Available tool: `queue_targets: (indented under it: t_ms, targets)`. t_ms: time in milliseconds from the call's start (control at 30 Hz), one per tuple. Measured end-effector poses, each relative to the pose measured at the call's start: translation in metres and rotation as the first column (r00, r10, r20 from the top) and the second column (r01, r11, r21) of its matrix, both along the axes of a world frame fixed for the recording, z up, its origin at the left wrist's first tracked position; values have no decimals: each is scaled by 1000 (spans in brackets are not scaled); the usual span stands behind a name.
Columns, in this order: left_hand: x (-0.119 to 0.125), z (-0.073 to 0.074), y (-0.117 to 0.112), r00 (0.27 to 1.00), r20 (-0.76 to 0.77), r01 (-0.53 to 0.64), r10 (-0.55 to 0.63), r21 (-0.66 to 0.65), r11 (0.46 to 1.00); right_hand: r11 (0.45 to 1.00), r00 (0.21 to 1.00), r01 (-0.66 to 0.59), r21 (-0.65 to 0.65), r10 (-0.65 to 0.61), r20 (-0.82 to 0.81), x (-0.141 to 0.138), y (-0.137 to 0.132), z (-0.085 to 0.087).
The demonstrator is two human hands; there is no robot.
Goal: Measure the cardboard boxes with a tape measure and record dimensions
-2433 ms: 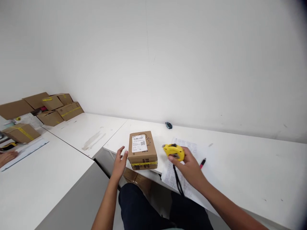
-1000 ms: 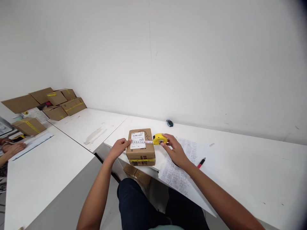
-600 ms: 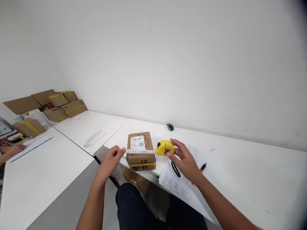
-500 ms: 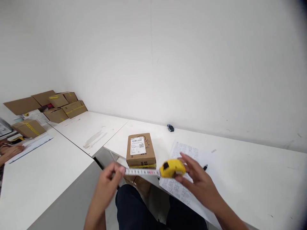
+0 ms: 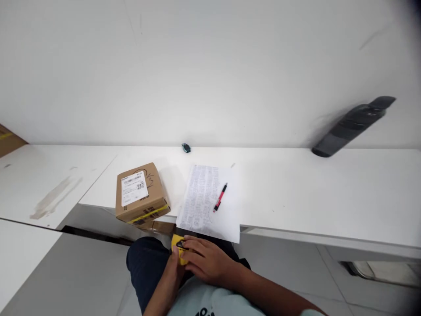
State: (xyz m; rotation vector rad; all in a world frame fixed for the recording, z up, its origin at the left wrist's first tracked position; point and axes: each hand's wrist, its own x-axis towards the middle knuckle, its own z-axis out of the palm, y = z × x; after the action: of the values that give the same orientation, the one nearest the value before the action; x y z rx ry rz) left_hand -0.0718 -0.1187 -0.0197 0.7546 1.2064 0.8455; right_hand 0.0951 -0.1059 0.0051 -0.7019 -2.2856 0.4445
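Observation:
Low over my lap, a yellow tape measure (image 5: 175, 241) is held between both hands. My left hand (image 5: 174, 265) grips its lower left side, with the thumb against the case. My right hand (image 5: 205, 259) is wrapped over it from the right, fingers across the black part. No drawn-out blade shows. Just beyond the hands, a sheet of paper (image 5: 197, 197) covered in writing overhangs the table's front edge. On it lies a red and black pen (image 5: 220, 197). A cardboard box (image 5: 158, 188) with a white label stands to the left, at the table's edge.
A small dark teal object (image 5: 186, 148) lies by the wall. At the right, a dark bottle (image 5: 345, 129) leans against the wall on the white table (image 5: 296, 188). Part of another cardboard box (image 5: 9, 140) shows at the far left.
The tape's blade, stretched along the box's front, is now out of sight. Both hands have come together around the case near my lap. The view has turned right, bringing in the bottle.

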Motion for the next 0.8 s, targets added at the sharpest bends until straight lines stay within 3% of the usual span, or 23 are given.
queue_targets:
  t_ms: [100, 167, 200, 267, 333, 433, 533, 600, 667, 733, 800]
  targets:
    - [2, 16, 6, 984, -90, -132, 154, 212, 968, 998, 999, -29, 47, 31, -38, 11, 8, 10]
    - [5, 32, 14, 972, -178, -83, 154, 355, 931, 989, 988, 142, 40, -139, -71, 32, 25, 17]
    - [8, 41, 19, 963, -238, -11, 124, 428, 904, 958, 957, 286, 26, -284, -49, 46, 37, 20]
    - [15, 58, 32, 909, -412, 200, 54, 548, 812, 826, 818, 562, 36, -561, 128, 77, 66, 23]
    - [24, 71, 51, 817, -576, 398, 27, 597, 697, 776, 697, 627, 74, -600, 393, 107, 95, 22]
    - [35, 75, 86, 744, -668, 544, -18, 589, 597, 833, 641, 544, 107, -494, 587, 136, 126, 19]
    - [40, 66, 117, 719, -692, 593, -69, 559, 579, 905, 723, 416, 91, -390, 570, 150, 135, 16]
    - [39, 60, 130, 722, -689, 583, -68, 551, 598, 918, 770, 389, 81, -372, 518, 153, 129, 17]
    - [37, 55, 136, 732, -678, 558, -66, 542, 629, 883, 815, 469, 3, -434, 384, 151, 118, 19]
    - [37, 53, 138, 726, -685, 543, -64, 514, 664, 823, 838, 543, -168, -517, 174, 141, 106, 24]
    - [38, 53, 137, 696, -715, 554, -62, 480, 681, 789, 839, 516, -333, -543, 12, 126, 96, 29]
